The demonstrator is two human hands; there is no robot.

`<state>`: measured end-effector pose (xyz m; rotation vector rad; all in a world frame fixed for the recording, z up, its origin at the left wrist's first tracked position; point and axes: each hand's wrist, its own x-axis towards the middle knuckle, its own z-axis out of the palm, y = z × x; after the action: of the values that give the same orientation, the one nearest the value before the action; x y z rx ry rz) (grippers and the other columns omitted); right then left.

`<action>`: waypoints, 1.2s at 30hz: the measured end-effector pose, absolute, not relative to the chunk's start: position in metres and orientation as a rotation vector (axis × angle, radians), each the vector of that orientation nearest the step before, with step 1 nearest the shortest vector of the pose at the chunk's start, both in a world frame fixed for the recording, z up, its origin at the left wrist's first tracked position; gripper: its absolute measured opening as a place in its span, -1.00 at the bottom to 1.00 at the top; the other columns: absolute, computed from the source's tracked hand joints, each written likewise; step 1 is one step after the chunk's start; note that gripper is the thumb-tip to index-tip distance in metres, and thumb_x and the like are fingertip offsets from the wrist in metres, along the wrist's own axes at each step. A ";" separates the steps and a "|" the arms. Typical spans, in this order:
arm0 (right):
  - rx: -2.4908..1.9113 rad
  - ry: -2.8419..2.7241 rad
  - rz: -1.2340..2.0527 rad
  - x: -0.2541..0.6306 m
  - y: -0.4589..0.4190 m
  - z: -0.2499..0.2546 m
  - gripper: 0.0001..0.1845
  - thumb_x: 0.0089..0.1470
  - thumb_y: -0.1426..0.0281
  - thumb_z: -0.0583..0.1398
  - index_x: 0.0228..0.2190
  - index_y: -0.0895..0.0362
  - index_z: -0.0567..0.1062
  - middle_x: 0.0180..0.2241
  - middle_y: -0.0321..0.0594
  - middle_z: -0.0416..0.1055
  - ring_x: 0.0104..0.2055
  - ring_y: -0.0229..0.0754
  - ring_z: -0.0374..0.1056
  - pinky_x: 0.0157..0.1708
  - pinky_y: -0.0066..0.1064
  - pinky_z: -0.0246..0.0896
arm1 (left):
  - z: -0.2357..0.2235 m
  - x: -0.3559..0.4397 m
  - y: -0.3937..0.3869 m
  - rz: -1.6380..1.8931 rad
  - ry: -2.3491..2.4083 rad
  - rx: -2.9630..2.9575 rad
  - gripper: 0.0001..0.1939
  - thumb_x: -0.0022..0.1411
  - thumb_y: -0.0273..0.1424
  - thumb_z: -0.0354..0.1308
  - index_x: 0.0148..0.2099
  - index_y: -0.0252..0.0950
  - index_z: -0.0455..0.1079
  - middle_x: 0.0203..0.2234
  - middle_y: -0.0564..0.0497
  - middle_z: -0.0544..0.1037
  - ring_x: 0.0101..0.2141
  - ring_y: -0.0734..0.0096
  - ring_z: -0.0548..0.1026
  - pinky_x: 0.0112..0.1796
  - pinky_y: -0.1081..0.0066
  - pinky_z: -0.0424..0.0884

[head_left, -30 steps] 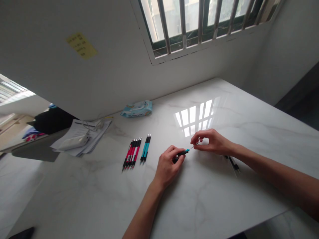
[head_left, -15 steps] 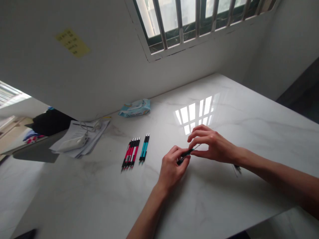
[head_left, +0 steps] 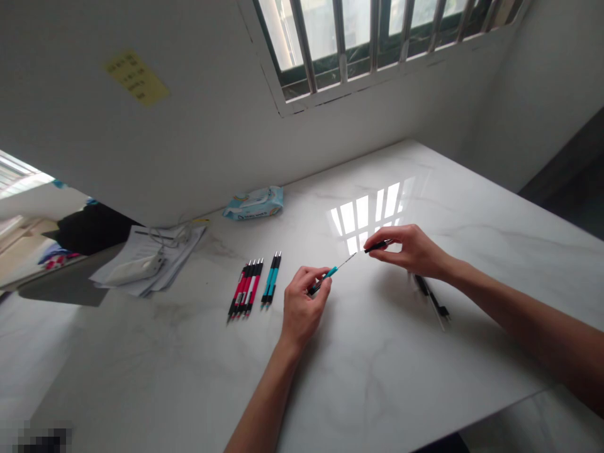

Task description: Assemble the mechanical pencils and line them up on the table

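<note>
My left hand [head_left: 304, 302] is closed on a teal pen barrel [head_left: 332, 272], with a thin refill [head_left: 348, 258] sticking out of its upper end. Between the thumb and fingers of my right hand [head_left: 409, 248] is a short black pen part [head_left: 376, 246], held just beyond the refill's tip and apart from it. Below my right wrist lie black pen parts [head_left: 431, 299] and a thin pale stick, partly covered by the hand. To the left are two teal pens [head_left: 271, 281] side by side, then a row of several red pens [head_left: 245, 289].
A blue wipes packet [head_left: 255, 204] lies against the wall. Papers [head_left: 136, 251] with a white device [head_left: 136, 270] and cable are at the far left. The white marbled table [head_left: 377, 390] ends at a front edge lower right. A yellow note [head_left: 136, 78] is on the wall.
My hands have moved apart, the left down and left with the teal barrel, the right slightly up with the black part. The refill now shows between them. More black parts show under the right wrist.
</note>
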<state>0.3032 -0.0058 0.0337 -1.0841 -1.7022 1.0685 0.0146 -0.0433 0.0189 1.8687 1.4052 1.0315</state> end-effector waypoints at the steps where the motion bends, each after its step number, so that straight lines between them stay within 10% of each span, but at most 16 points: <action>1: -1.089 -1.758 1.009 0.302 -0.007 0.032 -0.76 0.16 0.17 0.42 -0.21 0.05 0.74 -0.18 -0.16 0.71 -0.15 -0.01 0.63 0.06 -0.03 0.56 | 0.018 0.014 -0.043 1.024 1.401 1.869 -0.80 0.41 -0.33 0.26 -0.02 -0.18 0.69 -0.21 -0.02 0.61 -0.23 0.37 0.56 -0.17 0.38 0.48; 36: -1.060 -1.952 1.121 0.286 -0.021 0.026 -0.81 0.20 0.16 0.42 -0.26 0.00 0.72 -0.26 -0.26 0.71 -0.17 -0.08 0.59 -0.05 -0.21 0.46 | 0.019 0.033 -0.058 0.945 1.245 1.927 -0.84 0.39 -0.39 0.30 -0.04 -0.16 0.69 -0.22 -0.01 0.60 -0.26 0.40 0.58 -0.20 0.41 0.54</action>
<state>0.2859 -0.0214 0.0259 -1.0597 -1.9518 1.1212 0.0330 -0.0577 0.0190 1.9267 1.2451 0.9446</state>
